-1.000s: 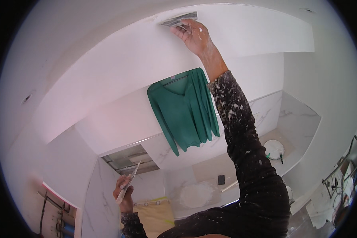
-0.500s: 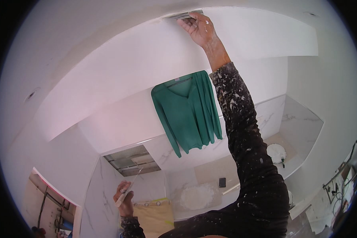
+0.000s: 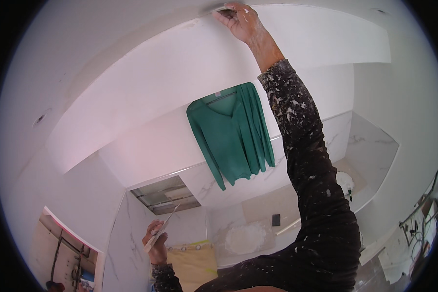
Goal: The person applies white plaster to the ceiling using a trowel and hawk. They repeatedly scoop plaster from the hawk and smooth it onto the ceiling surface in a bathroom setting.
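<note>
Stretched up to the seam where the ceiling [image 3: 146, 19] meets the white wall panel [image 3: 180, 63], my right hand [image 3: 242, 24] is closed around a flat metal putty blade [image 3: 224, 9]. The blade lies against that upper edge and shows only in part, the fingers covering the rest. Low on the left, my left hand [image 3: 155, 246] grips the pale handle of a putty knife [image 3: 166, 223]. Its thin blade is seen edge-on, pointing up and to the right. Both sleeves are dark and spattered with white.
A green long-sleeved top [image 3: 231, 131] hangs mid-wall. Below it are a square opening [image 3: 165, 194], a yellow cloth [image 3: 192, 260], a white smeared patch [image 3: 243, 238] and a small dark rectangular object [image 3: 276, 220]. A round white container [image 3: 344, 181] is at right.
My right hand and its putty blade have moved slightly up and left along the ceiling edge, and the blade shows less. The left hand still holds its putty knife; the view has shifted slightly.
</note>
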`<state>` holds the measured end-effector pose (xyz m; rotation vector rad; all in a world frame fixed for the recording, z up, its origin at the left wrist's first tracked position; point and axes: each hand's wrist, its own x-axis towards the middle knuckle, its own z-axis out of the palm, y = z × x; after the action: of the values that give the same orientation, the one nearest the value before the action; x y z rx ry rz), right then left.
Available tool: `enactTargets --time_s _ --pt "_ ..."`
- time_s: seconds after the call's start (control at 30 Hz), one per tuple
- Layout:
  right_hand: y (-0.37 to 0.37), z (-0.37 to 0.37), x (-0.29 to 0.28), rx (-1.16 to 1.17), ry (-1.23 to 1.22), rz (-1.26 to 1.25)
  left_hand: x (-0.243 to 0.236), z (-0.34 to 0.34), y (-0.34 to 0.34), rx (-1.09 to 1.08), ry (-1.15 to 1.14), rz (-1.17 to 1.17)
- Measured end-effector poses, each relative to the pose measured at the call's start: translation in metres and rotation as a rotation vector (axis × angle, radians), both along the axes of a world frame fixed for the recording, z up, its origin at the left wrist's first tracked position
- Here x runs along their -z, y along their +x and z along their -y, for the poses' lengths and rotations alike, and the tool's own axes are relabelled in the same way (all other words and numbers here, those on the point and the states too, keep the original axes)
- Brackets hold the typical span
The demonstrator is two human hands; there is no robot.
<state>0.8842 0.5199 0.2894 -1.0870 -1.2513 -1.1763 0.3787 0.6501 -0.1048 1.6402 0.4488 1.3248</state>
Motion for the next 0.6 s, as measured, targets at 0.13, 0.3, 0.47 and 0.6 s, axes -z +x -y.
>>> enactTargets --time_s 0.13,0.3,0.47,0.6 --pt "-0.035 0.012 -0.011 -0.524 0.014 -0.138 -0.002 -0.002 -0.002 0.031 -0.043 0.0" --pt "-0.109 0.017 0.006 -1.559 -0.023 0.03 0.001 -0.002 0.002 0.081 -0.035 -0.028" --pt "-0.128 0.008 0.077 -1.306 0.031 0.065 0.008 0.003 0.009 0.079 -0.087 -0.012" --pt "-0.077 0.007 0.097 -1.618 0.18 -0.285 0.014 0.003 -0.003 0.074 -0.113 0.022"
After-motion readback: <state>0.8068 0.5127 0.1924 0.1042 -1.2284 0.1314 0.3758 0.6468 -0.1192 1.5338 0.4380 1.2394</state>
